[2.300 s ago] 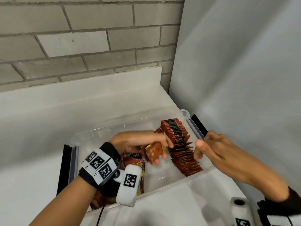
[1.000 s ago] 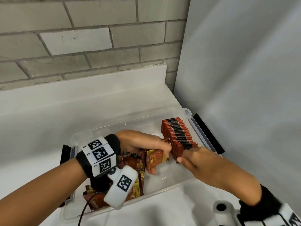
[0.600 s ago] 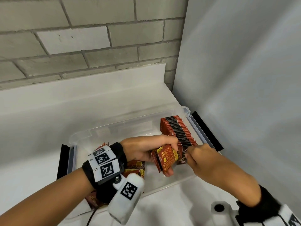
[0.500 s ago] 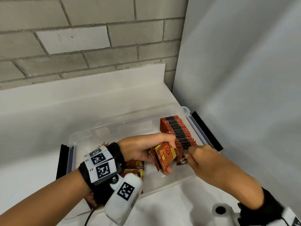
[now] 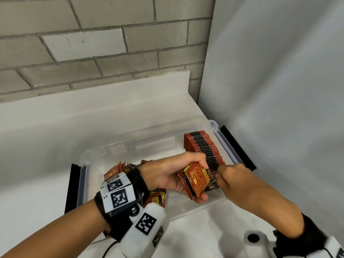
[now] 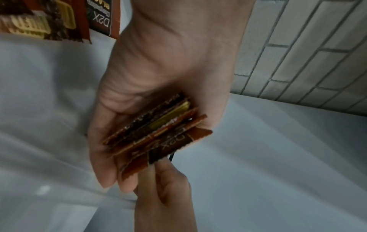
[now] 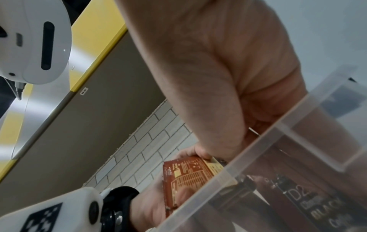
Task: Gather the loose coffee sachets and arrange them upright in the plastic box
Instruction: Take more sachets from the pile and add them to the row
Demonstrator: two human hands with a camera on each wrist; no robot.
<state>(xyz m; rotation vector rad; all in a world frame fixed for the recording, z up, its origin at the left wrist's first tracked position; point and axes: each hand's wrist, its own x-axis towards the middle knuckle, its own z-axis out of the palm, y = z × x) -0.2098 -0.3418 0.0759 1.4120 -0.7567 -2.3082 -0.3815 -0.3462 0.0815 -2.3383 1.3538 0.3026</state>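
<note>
Transfer of one sachet from bundle to row.
Left hand point(image 5: 168, 175) clasps the bundle point(image 5: 194, 180); right hand point(image 5: 231, 176), nearer the upright row point(image 5: 204, 148), apparently pinches the outermost sachet point(image 6: 174, 144).

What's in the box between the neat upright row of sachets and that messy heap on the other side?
In the head view, the left hand gripping a bundle of sachets, over bare box floor behind it.
</note>
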